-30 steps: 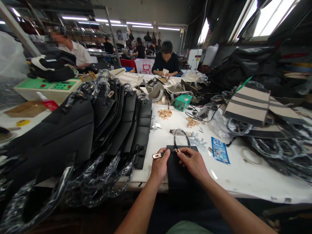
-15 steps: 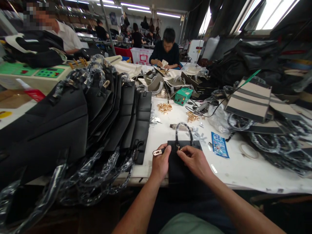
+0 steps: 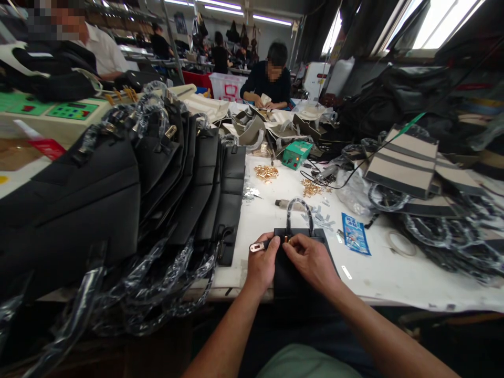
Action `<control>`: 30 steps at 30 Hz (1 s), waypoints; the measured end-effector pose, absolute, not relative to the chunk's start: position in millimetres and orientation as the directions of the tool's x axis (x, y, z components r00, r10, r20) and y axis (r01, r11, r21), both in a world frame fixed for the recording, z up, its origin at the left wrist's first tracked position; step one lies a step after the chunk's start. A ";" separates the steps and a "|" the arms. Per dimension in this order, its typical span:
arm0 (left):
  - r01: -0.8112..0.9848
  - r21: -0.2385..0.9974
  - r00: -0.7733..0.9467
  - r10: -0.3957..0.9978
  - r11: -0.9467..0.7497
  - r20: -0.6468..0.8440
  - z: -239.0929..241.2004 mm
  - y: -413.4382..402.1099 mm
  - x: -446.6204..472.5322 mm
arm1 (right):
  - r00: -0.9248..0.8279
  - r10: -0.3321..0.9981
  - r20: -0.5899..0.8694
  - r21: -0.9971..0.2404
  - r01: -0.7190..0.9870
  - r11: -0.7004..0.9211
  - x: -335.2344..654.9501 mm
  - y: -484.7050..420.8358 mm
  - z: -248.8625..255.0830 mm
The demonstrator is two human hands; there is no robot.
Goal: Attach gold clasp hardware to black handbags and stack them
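Handbag (image 3: 284,278) at six o'clock, strap (image 3: 258,246) pinched in left grip (image 3: 263,264), gold fitting (image 3: 286,239) in right grip (image 3: 309,261), easily dropped if pinched loosely.

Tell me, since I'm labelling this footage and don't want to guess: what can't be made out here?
- Head view: the exact shape of the gold piece by the right hand; too small and partly covered by the fingers.
- Head view: the lower end of the black bag; lost in shadow.
- Head view: the wording on the blue packet; too small and blurred.
- Head view: the pile of bags; cut off by the left edge.
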State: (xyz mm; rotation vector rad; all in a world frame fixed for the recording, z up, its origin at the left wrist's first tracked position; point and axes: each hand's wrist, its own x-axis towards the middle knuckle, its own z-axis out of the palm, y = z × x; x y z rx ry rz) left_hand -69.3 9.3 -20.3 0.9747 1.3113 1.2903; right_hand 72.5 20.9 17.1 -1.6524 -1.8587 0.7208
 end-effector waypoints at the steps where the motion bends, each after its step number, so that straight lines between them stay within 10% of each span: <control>1: -0.097 0.990 -0.167 0.979 0.101 -0.116 -19.2 9.1 -69.3 | -0.089 0.995 0.043 -0.715 0.693 0.093 72.7 21.0 17.5; 30: 0.036 0.997 -0.151 0.986 -0.066 0.071 -17.4 13.5 -65.8 | -0.125 0.987 -0.103 -0.855 0.519 -0.024 71.4 33.8 16.6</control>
